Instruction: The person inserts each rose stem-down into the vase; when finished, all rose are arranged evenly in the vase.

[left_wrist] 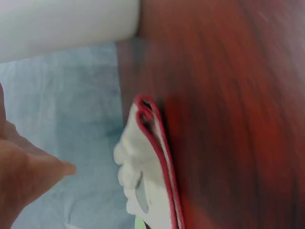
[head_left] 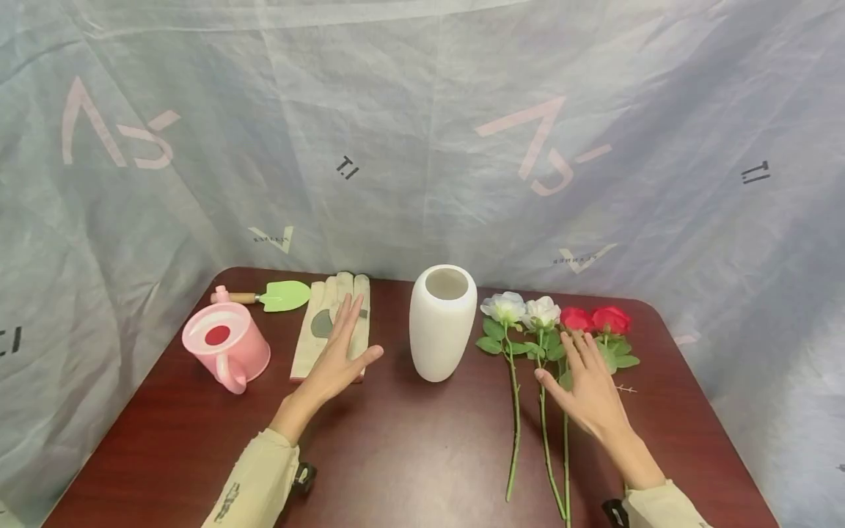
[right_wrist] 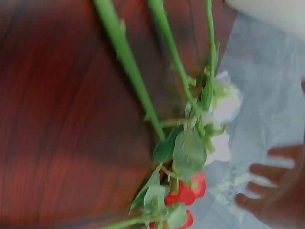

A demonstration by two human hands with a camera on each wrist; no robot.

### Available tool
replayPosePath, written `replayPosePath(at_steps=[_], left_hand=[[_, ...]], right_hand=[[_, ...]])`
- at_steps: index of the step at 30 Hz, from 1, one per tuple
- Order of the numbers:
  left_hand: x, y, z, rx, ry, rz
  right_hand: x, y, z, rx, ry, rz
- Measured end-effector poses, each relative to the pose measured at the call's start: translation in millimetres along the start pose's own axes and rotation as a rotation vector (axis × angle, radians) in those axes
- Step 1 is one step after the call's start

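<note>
My left hand (head_left: 333, 367) hovers over a pair of cream work gloves (head_left: 309, 345), fingers straight, thumb spread, holding nothing. In the left wrist view the red-edged cuff of the gloves (left_wrist: 159, 162) lies apart from the hand. Over the stems of the artificial roses, my right hand (head_left: 594, 400) hangs with its fingers extended and nothing in its grip. Two pale roses, one of them a white rose (head_left: 541, 313), and two red ones, including a red rose (head_left: 611, 320), lie in a row. Between the hands stands a white vase (head_left: 441, 337), upright.
A pink watering can (head_left: 251, 352) stands at the left of the dark wooden table (head_left: 409, 462). Behind it lies a trowel (head_left: 285, 296) with a green blade and wooden handle. A grey printed cloth (head_left: 422, 147) hangs behind the table.
</note>
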State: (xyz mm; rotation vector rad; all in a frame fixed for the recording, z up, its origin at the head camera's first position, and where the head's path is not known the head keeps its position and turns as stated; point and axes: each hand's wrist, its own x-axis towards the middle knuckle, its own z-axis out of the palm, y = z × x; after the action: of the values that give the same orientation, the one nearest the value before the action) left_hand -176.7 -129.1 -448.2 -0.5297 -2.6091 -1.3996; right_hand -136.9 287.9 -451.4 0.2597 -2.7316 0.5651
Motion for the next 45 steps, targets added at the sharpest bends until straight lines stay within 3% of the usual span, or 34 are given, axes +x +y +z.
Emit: replayPosePath(at_steps=[5,9,12,22,29,32,38,42,45], left_hand=[[10.4,20.1,0.5,-0.182,0.013,0.027],[14.8,50.0,-2.0,-0.319,-0.011,0.016],[19.2,67.7,-1.3,-0.363,-0.026,0.026],[36.7,93.7,10.9,-0.336,-0.016,0.088],[42.9,112.3,18.7,-0.312,0.005,0.057],[46.0,111.2,25.6,-0.306,0.020,0.038],[60.0,84.4,45.0,-0.305,0.069,0.047],[61.5,79.7,46.5,-0.288,0.076,0.063],[60.8,78.7,45.5,-0.272,0.082,0.066]], right_hand=[[0.9,-10,1,0.065,0.090,0.081],[1.9,-17,3,0.133,0.025,0.128],[2.1,-20,7,0.180,-0.042,0.163],[-1.7,-26,21,0.224,-0.168,0.247],[-4.0,-34,30,0.266,-0.257,0.305],[-5.1,-39,37,0.314,-0.292,0.348],[-4.7,-44,47,0.425,-0.276,0.396],[-5.1,-43,51,0.524,-0.289,0.418],[-6.0,-40,54,0.669,-0.336,0.451]])
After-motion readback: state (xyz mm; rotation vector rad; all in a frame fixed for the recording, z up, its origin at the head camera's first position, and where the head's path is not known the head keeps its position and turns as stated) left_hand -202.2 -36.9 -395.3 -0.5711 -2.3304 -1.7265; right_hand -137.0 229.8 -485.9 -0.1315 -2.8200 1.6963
